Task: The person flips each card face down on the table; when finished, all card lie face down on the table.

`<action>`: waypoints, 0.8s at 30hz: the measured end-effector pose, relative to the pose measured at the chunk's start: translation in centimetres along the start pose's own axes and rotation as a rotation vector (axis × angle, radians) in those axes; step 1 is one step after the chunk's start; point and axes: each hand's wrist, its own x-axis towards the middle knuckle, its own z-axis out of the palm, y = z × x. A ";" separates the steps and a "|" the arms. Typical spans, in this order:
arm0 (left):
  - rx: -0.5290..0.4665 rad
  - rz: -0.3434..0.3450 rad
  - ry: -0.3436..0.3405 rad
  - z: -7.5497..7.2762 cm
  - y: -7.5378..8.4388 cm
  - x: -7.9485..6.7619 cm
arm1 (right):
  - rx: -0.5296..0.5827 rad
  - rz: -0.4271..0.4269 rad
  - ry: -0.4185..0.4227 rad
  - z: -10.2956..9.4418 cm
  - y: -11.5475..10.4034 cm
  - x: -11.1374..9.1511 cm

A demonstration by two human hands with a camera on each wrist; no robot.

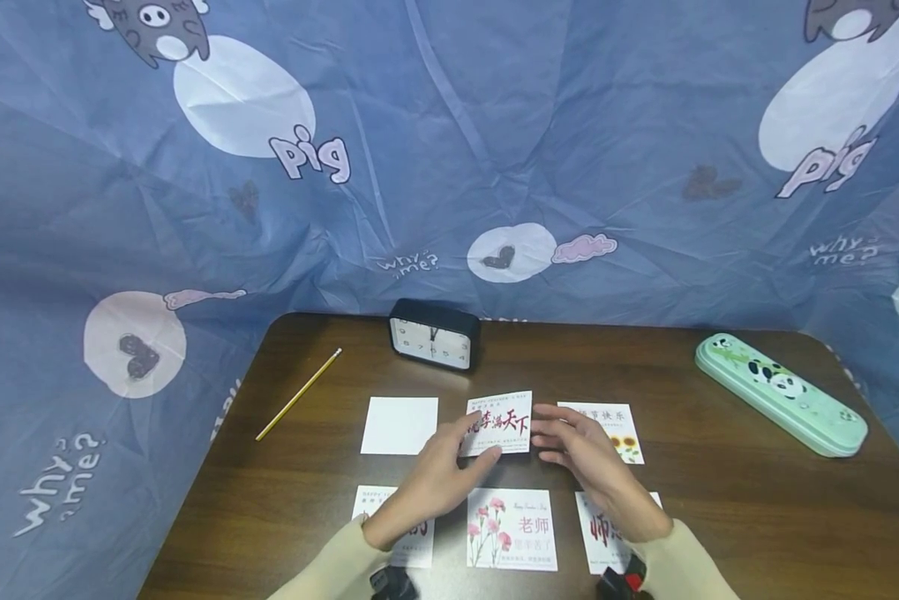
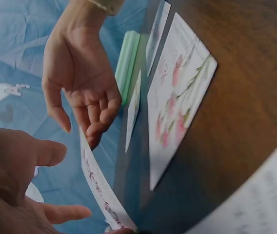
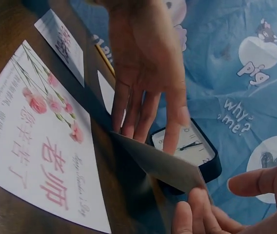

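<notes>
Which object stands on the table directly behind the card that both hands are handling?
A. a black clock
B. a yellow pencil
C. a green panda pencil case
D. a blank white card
A: the black clock stands just behind the card, which the left hand and right hand meet at.

The dark wooden table (image 1: 719,500) bears cards (image 1: 511,529), clock (image 1: 434,335), pencil (image 1: 297,394), pencil case (image 1: 779,393).

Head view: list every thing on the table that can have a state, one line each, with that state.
Centre card: lifted off the table, red lettering up.
Left hand: holds the card's left edge.
Right hand: open, fingertips at the card's right edge.
Blank white card: flat.
Carnation card: flat, face up.
Sunflower card: flat, partly hidden by the right hand.
Clock: upright.
Pencil case: closed.
Pencil: lying flat.
</notes>
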 end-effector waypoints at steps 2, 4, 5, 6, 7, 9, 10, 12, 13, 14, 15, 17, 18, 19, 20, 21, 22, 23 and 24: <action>0.030 -0.011 -0.013 -0.1 0.5 0.1 | -0.016 -0.012 -0.018 0.1 -0.2 0.2; 0.051 -0.020 -0.019 -0.2 1.0 0.3 | -0.029 -0.027 -0.034 0.3 -0.4 0.5; 0.056 -0.022 -0.019 -0.2 1.2 0.4 | -0.034 -0.034 -0.040 0.5 -0.4 0.6; 0.060 -0.025 -0.017 -0.2 1.4 0.5 | -0.037 -0.042 -0.047 0.6 -0.4 0.7; 0.062 -0.030 -0.015 -0.2 1.5 0.6 | -0.038 -0.049 -0.054 0.8 -0.4 0.8; 0.055 -0.037 -0.015 0.0 1.7 0.7 | -0.036 -0.054 -0.056 1.1 -0.2 1.0; 0.046 -0.039 -0.017 0.0 1.7 0.7 | -0.035 -0.056 -0.060 1.2 -0.1 1.0; 0.020 -0.046 -0.024 0.1 1.7 0.6 | -0.035 -0.052 -0.075 1.5 0.0 1.1; 0.004 -0.047 -0.026 0.1 1.7 0.6 | -0.040 -0.048 -0.081 1.6 0.1 1.1; -0.018 -0.049 -0.029 0.2 1.6 0.6 | -0.046 -0.044 -0.088 1.8 0.1 1.1; -0.041 -0.050 -0.028 0.2 1.6 0.6 | -0.053 -0.042 -0.099 1.9 0.2 1.1; -0.093 -0.043 -0.024 0.1 1.6 0.8 | -0.065 -0.040 -0.112 2.0 0.2 1.1; -0.115 -0.030 -0.018 0.1 1.5 0.9 | -0.073 -0.040 -0.112 2.1 0.2 1.1; -0.141 -0.018 -0.012 0.0 1.5 1.0 | -0.079 -0.040 -0.112 2.3 0.1 1.1; -0.175 -0.004 -0.007 0.0 1.5 1.1 | -0.083 -0.041 -0.112 2.3 0.0 1.1; -0.212 0.010 -0.001 -0.1 1.6 1.2 | -0.089 -0.043 -0.110 2.4 -0.1 1.2; -0.249 0.023 0.005 -0.1 1.5 1.2 | -0.093 -0.041 -0.108 2.5 0.0 1.1; -0.285 0.032 0.012 -0.1 1.5 1.2 | -0.098 -0.037 -0.108 2.5 0.0 1.1; -0.329 0.038 0.016 -0.1 1.5 1.1 | -0.106 -0.036 -0.107 2.6 0.1 1.1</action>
